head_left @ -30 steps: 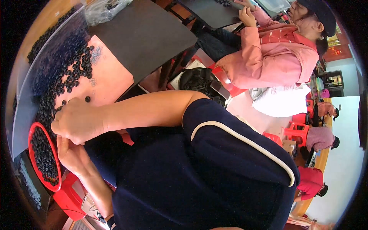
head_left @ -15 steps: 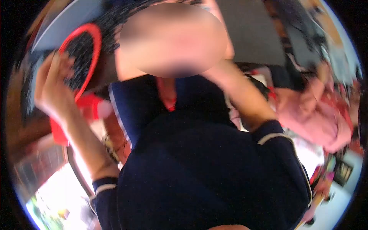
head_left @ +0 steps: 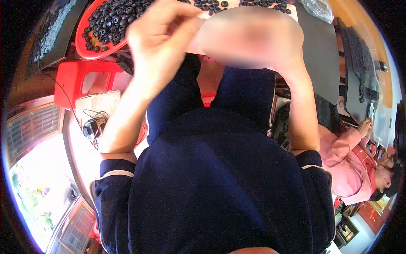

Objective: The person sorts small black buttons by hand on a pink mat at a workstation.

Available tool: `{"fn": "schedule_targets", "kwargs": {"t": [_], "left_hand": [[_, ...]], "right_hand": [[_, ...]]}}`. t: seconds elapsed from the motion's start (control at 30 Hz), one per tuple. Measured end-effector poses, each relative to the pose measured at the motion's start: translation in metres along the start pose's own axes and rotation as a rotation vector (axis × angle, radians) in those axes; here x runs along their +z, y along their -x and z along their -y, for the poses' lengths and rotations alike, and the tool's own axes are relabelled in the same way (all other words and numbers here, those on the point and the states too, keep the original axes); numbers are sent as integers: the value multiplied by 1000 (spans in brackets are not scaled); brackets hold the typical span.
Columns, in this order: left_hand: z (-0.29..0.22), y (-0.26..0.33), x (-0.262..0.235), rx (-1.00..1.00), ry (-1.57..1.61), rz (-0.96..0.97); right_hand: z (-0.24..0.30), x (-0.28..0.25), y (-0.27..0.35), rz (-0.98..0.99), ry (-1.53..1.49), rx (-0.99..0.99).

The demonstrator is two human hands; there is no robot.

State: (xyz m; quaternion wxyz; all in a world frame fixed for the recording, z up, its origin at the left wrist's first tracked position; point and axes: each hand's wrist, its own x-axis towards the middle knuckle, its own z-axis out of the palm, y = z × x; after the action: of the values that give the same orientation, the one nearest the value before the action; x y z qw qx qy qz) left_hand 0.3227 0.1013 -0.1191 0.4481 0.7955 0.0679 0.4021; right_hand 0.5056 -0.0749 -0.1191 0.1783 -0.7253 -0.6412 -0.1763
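My left hand [head_left: 158, 40] is over the near edge of a pale board [head_left: 195, 50]. Its thumb and fingers curl toward each other in a pinch, but their tips are smeared, and what they hold cannot be made out. A blurred oval covers most of my right hand [head_left: 291, 63] at the board's right side, hiding its fingers and anything in them. Small round black pieces with holes [head_left: 211, 6] lie on the board's far part. Left of my left hand, a red basin [head_left: 80, 44] holds a heap of similar black pieces.
A dark grey tabletop [head_left: 319, 55] extends right of the board, with a clear plastic bag [head_left: 319, 9] on it. Below the basin is a red plastic stool [head_left: 67, 86], near tangled black cables [head_left: 95, 122]. A co-worker in pink [head_left: 344, 165] sits at the right.
My left hand has moved right from the basin's rim to the board. My right forearm now points more directly away from me. The view has shifted, and the board with black pieces shows more clearly.
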Motion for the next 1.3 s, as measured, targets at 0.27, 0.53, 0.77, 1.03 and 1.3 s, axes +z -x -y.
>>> {"fn": "schedule_targets", "kwargs": {"t": [0.27, 0.53, 0.77, 1.03, 1.3], "left_hand": [[-14, -5, 38, -670, 583, 258], [-1, -4, 52, -790, 892, 400], [-2, 4, 55, -785, 1099, 300], [-8, 5, 51, -824, 943, 339], [-6, 6, 48, -809, 882, 344]], "right_hand": [[-3, -11, 9, -206, -334, 10], [19, -15, 5, -199, -681, 28], [24, 3, 8, -388, -596, 83], [29, -2, 10, -397, -573, 42], [3, -14, 22, -346, -300, -3]]}}
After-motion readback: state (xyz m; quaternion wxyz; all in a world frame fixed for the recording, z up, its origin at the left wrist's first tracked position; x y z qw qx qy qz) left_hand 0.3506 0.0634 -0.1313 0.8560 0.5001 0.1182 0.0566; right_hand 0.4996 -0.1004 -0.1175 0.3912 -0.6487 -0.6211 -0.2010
